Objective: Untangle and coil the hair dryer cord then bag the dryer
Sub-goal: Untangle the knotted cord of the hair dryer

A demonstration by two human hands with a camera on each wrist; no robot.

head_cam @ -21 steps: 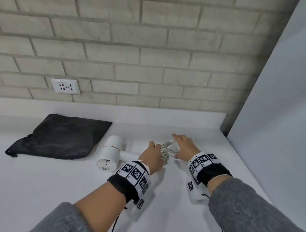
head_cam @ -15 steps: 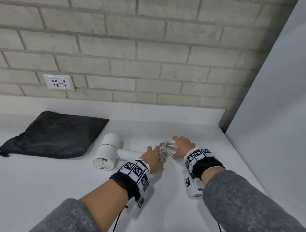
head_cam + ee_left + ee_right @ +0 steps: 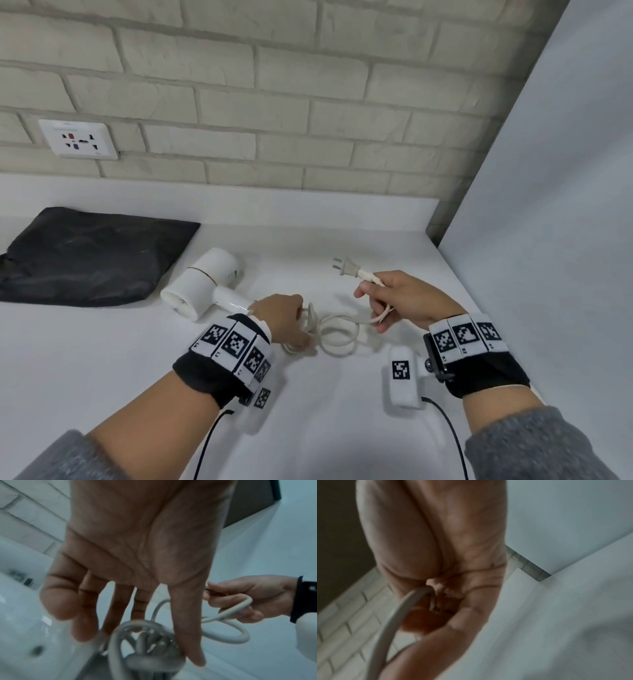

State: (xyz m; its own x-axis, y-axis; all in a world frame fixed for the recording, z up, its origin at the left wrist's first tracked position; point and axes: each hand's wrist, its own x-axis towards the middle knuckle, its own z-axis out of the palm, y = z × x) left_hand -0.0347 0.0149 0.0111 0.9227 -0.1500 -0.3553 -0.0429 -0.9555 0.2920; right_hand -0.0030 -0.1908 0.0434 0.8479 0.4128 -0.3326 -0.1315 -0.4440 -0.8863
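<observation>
- Head view: right hand [image 3: 407, 301] grips the cord [image 3: 337, 330] just behind the plug [image 3: 347, 268], which projects beyond its fingers; left hand [image 3: 282, 322] rests on the tangled bundle on the table [image 3: 102, 359]. Hair dryer [image 3: 205, 287] lies just left of the left fingers; black bag [image 3: 85, 257] farther left.
- Left wrist view: left fingers [image 3: 187, 622] are extended and open, tips touching the knotted cord [image 3: 145, 635]; one loop runs to the right hand [image 3: 248, 599].
- Right wrist view: right fingers [image 3: 436, 628] curl round the cord [image 3: 393, 622].
- Progress, judged: untangling begun; coiling and bagging remain.
</observation>
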